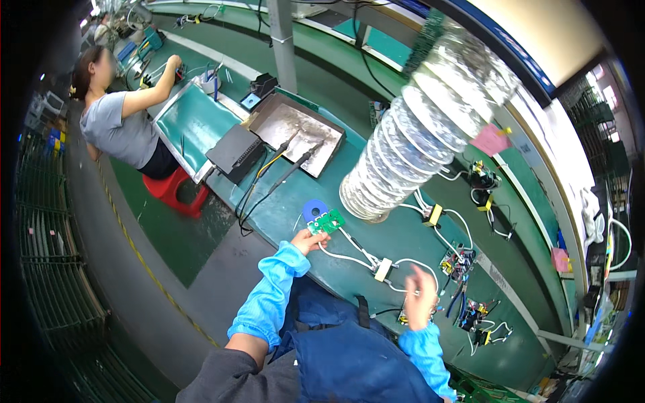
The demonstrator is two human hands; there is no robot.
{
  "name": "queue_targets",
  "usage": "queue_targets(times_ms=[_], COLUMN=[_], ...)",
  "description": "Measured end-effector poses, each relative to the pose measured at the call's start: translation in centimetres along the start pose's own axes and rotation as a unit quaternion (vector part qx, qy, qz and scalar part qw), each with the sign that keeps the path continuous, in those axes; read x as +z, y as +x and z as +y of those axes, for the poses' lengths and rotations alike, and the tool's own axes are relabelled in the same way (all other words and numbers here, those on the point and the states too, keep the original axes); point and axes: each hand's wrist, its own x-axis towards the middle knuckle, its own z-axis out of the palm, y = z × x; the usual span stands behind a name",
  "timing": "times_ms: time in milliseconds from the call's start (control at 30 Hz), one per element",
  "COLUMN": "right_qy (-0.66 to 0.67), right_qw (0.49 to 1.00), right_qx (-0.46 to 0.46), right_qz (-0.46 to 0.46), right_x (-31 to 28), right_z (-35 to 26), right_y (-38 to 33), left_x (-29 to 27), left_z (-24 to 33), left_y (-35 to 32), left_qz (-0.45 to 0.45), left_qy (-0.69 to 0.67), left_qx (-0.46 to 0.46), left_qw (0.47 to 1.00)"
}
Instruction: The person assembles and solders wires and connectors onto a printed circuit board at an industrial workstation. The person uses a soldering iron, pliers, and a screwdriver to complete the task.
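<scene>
My left hand (308, 242) pinches the edge of a small green circuit board (327, 222) over the bench. A blue ring-shaped part (314, 210) sits against the board's far side. White wires run from beside the board to a pale yellow block-shaped component (383, 270) on the bench. To the right, my right hand (421, 297) is raised near the looped white cable, its fingers slightly blurred and apart, with nothing visible in them. Just beyond and partly under that hand lies a populated circuit assembly (406, 314).
A ribbed foil duct (403, 144) hangs over the bench. Soldering irons (285, 144) rest on a metal tray (269, 121), beside a black box (235, 153). More wired boards (458, 262) lie at right, with pliers (458, 295). A co-worker (127, 121) sits at far left on a red stool (176, 193).
</scene>
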Motion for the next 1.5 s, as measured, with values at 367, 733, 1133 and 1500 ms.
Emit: queue_targets(times_ms=[367, 733, 1133, 1500], right_qy=[-0.165, 0.001, 0.161, 0.157], right_qw=[0.941, 0.952, 0.949, 0.971], right_qx=[-0.195, -0.256, -0.112, -0.026], right_qz=[-0.223, -0.167, -0.248, -0.177], right_x=[30.4, 20.8, 5.1, 7.3], right_z=[-13.7, -16.3, -6.3, -5.6], right_y=[17.8, 13.8, 3.5, 2.7], left_x=[0.3, -4.5, 2.7, 3.2], left_z=[-0.8, 10.7, -0.7, -2.5], left_y=[-1.9, -13.0, -2.6, -1.7], left_qz=[0.063, 0.326, 0.151, 0.133], left_qy=[-0.059, 0.001, -0.023, -0.052], left_qx=[0.109, 0.277, 0.113, 0.113], left_qw=[0.99, 0.904, 0.982, 0.983])
